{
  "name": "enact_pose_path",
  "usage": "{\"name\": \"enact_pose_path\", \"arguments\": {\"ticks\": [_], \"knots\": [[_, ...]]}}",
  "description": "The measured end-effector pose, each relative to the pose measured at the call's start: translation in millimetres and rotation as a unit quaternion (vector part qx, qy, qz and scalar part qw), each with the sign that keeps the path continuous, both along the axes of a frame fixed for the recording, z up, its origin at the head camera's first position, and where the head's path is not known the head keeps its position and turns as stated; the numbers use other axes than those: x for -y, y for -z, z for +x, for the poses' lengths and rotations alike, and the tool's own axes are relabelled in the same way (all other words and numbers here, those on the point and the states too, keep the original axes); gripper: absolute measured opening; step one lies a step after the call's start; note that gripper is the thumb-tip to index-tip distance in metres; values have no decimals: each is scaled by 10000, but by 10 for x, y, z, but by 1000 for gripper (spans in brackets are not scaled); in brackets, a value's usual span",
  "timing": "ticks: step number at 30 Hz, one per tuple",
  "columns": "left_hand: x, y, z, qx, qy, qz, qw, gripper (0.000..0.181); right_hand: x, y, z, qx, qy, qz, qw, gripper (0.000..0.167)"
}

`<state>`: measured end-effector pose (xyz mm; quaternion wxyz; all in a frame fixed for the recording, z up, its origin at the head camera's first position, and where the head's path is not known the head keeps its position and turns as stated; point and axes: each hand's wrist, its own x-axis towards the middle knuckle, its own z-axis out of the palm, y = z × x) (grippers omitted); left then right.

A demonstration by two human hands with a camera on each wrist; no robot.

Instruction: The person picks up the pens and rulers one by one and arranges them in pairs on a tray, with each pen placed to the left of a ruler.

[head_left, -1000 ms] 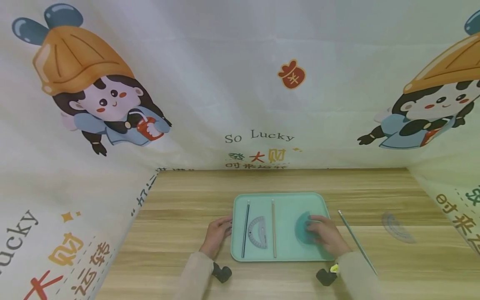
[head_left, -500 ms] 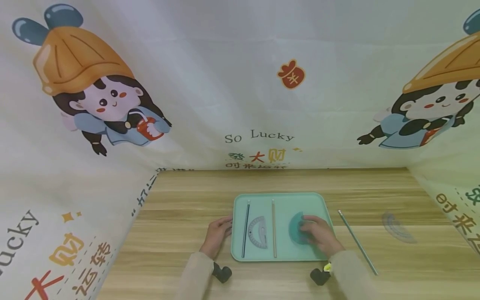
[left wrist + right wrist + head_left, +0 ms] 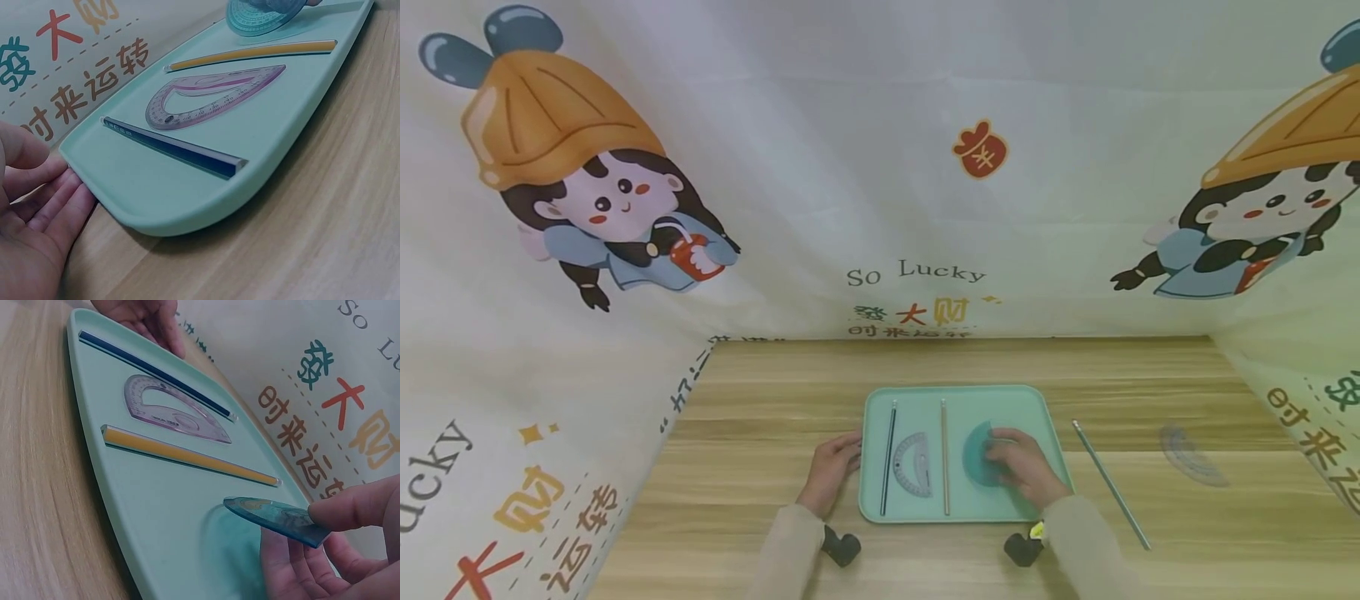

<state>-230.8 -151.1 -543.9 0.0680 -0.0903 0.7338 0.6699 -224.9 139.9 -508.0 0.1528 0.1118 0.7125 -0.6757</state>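
Observation:
My right hand [image 3: 1026, 467] pinches a teal see-through protractor [image 3: 275, 515] by its straight side, between thumb and fingers. It is held just above the mint-green tray [image 3: 1015, 408], right of a yellow pencil [image 3: 945, 458]. Left of that pencil, a clear purplish protractor [image 3: 219, 100] lies in the tray, and beyond it a dark blue pencil [image 3: 175, 149]. The two pencils run roughly parallel. My left hand [image 3: 831, 473] touches the tray's left edge from outside with fairly straight fingers, as the left wrist view shows.
On the wooden table [image 3: 760, 400] right of the tray lie a green pencil [image 3: 1111, 483], set at a slant, and another clear protractor [image 3: 1191, 457]. A printed cloth [image 3: 820, 167] stands behind the table and along both sides.
My right hand has carried the teal protractor leftward across the tray, closer to the yellow pencil. My left hand stays at the tray's left edge.

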Motion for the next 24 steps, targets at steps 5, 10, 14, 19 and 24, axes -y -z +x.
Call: {"name": "enact_pose_path", "arguments": {"ticks": [5, 10, 14, 19, 24], "knots": [[5, 13, 3, -11, 9, 5, 10000, 36, 49, 35, -17, -4, 16, 35, 10000, 56], [5, 4, 18, -45, 61, 24, 10000, 36, 69, 49, -38, 74, 15, 140, 9999, 55], [4, -15, 13, -36, 46, 6, 10000, 36, 87, 30, -50, 104, 26, 417, 9991, 54], [1, -19, 10, 35, 24, -25, 10000, 36, 117, 19, -49, 99, -7, 790, 9968, 52], [-4, -5, 12, 36, 22, -21, 10000, 36, 142, 35, -51, 124, 0, 878, 9961, 50]]}}
